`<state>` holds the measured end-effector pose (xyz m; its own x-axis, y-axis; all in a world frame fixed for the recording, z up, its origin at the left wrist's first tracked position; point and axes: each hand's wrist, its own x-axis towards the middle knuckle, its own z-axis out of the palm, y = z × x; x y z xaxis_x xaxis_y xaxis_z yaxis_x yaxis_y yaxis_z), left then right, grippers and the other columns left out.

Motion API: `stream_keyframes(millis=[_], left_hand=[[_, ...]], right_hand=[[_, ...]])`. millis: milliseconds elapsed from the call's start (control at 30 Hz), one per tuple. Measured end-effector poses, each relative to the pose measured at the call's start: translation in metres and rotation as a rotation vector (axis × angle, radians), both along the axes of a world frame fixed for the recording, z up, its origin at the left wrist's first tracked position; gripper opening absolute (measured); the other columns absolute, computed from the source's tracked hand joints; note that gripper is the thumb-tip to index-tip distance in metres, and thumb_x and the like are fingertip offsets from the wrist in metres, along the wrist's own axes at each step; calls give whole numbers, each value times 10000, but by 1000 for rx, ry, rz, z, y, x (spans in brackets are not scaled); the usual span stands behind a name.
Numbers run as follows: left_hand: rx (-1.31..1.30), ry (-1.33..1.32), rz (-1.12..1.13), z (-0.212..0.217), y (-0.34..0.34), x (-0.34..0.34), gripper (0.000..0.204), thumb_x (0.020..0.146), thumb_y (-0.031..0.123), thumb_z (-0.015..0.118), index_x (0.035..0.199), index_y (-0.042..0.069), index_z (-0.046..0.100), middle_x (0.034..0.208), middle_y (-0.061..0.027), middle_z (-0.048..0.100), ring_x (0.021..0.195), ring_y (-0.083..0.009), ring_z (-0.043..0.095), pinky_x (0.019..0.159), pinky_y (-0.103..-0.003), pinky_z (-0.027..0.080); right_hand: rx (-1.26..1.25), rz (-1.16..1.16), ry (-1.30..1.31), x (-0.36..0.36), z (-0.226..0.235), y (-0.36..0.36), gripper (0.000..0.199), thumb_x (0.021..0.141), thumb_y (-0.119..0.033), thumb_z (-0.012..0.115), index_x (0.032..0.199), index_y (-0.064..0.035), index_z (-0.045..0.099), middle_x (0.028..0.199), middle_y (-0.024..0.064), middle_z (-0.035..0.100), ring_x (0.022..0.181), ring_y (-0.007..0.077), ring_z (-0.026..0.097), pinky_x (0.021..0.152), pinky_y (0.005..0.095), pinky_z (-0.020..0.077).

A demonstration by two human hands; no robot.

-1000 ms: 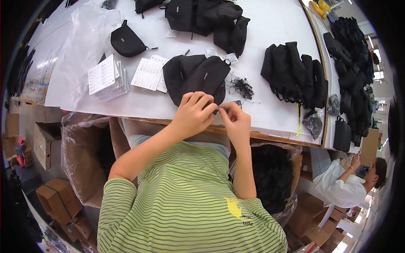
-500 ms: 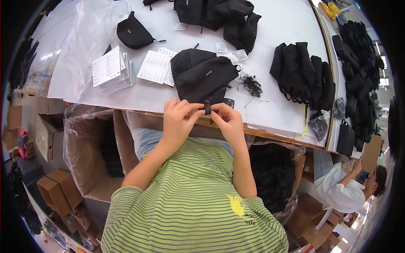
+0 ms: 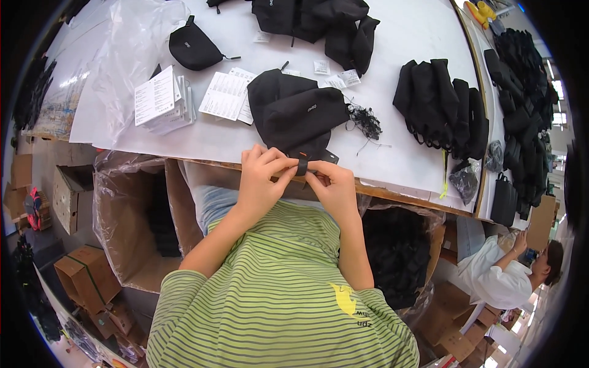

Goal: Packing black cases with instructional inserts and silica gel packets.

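A black fabric pouch [image 3: 300,113] lies on the white table, its near end at the table's front edge. A short black strap loop [image 3: 302,166] at that end, beside a small orange mark, is between my hands. My left hand [image 3: 261,181] pinches the loop's left side with thumb and fingertips. From the right, my right hand [image 3: 335,186] closes thumb and forefinger on the same loop. A small dark flap pokes out beyond my right fingers. Close to the pouch's right end lies a tangle of black cords [image 3: 366,124].
White printed cards [image 3: 161,101] are stacked left of the pouch, with more cards [image 3: 224,95] beside it. Other black pouches [image 3: 195,46] lie behind and at the right [image 3: 429,101]. Plastic-lined cartons [image 3: 132,227] stand below the table edge. Another person [image 3: 500,279] is at far right.
The pouch has shifted and turned slightly, its right end now lower and less raised. The strap loop shows more fully between my fingertips. Both hands keep nearly the same place.
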<state>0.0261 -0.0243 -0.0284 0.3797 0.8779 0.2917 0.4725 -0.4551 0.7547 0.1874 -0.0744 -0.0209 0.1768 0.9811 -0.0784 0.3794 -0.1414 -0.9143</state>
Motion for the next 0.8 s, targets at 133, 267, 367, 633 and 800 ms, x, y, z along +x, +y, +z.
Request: stream_keyframes(millis=[133,267,367,633,800], left_hand=[[57,-64,34,6,-4,3,83,763,96,705,830,75,661,830,2,616,722,-154,500,712,-301,355],[-347,-612,83,12,-2,1,27,870,57,626,894,53,613,843,-15,619,633,-52,468,568,-199,368],[-714,-916,-38,29,-1,-4,38,884,36,615,921,32,610,798,1,604,632,-28,450,577,-180,346],[-712,-675,-78,35,-8,2,103,852,63,683,941,13,683,636,98,461,561,28,317,483,-172,203],[-670,-570,-44,35,-4,-7,104,842,15,673,943,-6,682,747,-12,670,605,15,518,516,-130,321]], right_hand=[[-69,18,63,2,4,-3,124,828,-54,659,944,-17,634,633,6,525,561,44,433,495,227,334],[-11,-99,685,9,4,-6,137,881,-60,618,992,-57,537,823,-22,555,751,23,495,613,177,340],[48,-101,813,24,6,-12,107,876,-49,618,947,-61,540,808,-7,576,745,43,523,606,193,350],[148,-216,518,9,20,-5,97,864,-51,641,934,-34,576,781,22,625,705,73,546,666,204,443],[134,26,-87,-1,9,-9,171,750,-81,726,892,-66,631,708,16,529,626,145,467,556,274,389]])
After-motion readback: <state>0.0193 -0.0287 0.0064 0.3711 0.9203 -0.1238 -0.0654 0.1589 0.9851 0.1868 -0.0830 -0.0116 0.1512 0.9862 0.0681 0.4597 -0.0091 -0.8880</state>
